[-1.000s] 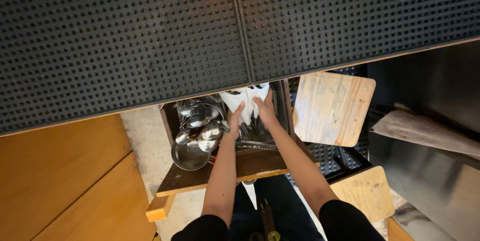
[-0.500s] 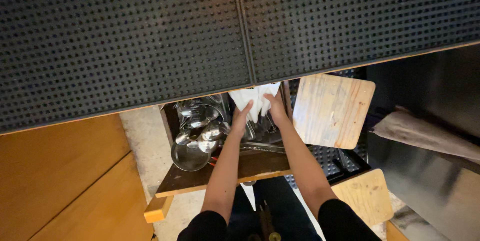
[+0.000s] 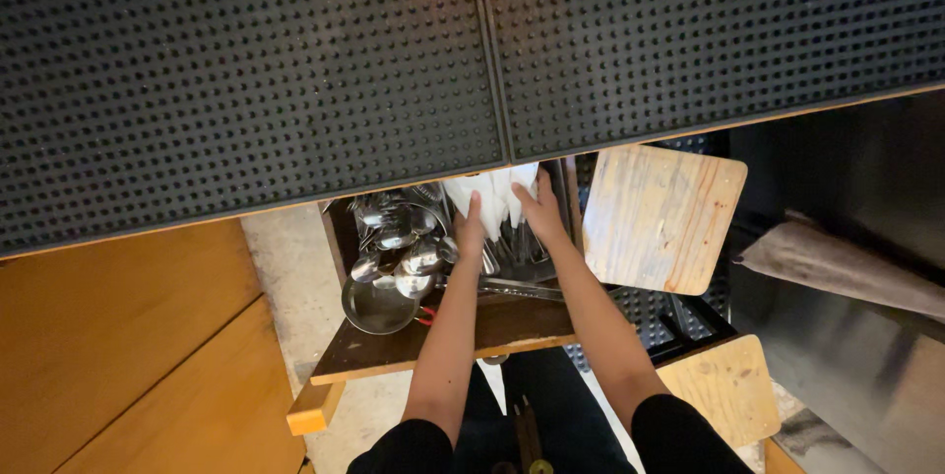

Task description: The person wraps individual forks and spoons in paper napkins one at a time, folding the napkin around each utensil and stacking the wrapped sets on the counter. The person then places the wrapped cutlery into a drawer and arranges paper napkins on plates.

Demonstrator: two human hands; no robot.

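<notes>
- Your left hand (image 3: 471, 228) lay on the near edge of a white cloth (image 3: 492, 196), fingers flat and stretched forward; its grip was open, pressing rather than clasping.
- Your right hand (image 3: 539, 213) rested on the same cloth just beside the left, fingers spread over the fabric. You could not tell from this view whether that grip had closed on a fold.
- The cloth sat at the far end of a dark wooden tray (image 3: 423, 351), partly tucked under the edge of the black dotted panel (image 3: 295, 70) that filled the upper view.
- Beneath and near the cloth, a bundle of forks and knives (image 3: 517, 252) lay in the tray, touching the fabric.
- To the left of your left hand, a heap of shiny spoons and ladles (image 3: 404, 243) lay in the tray's other section, with a round metal pan (image 3: 377, 307) at the near end.
- A pale wooden board (image 3: 660, 218) stood just right of the tray, near your right wrist.
- A second wooden board (image 3: 724, 385) lay lower, beside your right elbow.
</notes>
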